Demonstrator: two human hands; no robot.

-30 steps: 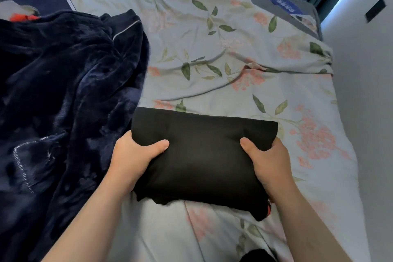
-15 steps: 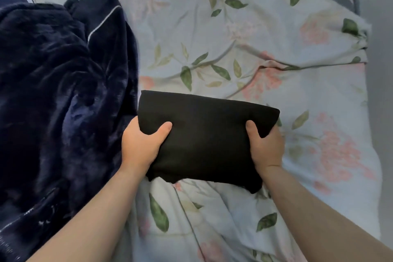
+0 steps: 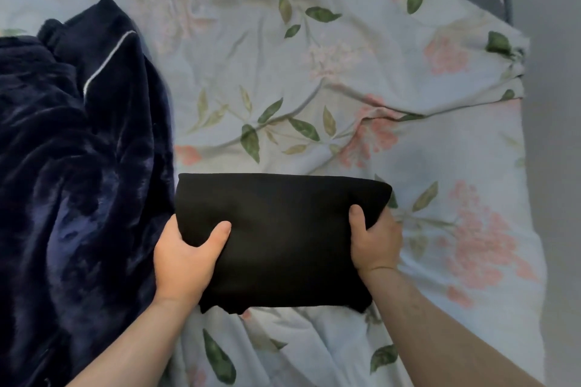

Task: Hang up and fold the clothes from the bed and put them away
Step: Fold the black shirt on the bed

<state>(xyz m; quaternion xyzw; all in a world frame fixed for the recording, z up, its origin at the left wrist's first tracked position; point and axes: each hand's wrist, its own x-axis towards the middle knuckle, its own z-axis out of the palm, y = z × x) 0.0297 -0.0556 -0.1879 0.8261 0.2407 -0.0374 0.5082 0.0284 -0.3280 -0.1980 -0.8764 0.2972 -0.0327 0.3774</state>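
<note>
Black fabric, a folded garment (image 3: 283, 239), sits between your two hands over the floral bedsheet (image 3: 314, 72). Your left hand (image 3: 185, 258) grips its left edge with the thumb on top, and your right hand (image 3: 375, 242) grips its right edge the same way. Just to the left lies a plush navy robe with white piping (image 3: 78, 151), touching the garment's corner.

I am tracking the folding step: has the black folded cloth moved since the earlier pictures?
Yes. The black cloth has shifted away from the person: its far edge now lies nearer the dark green leaf printed on the bedsheet.
</note>
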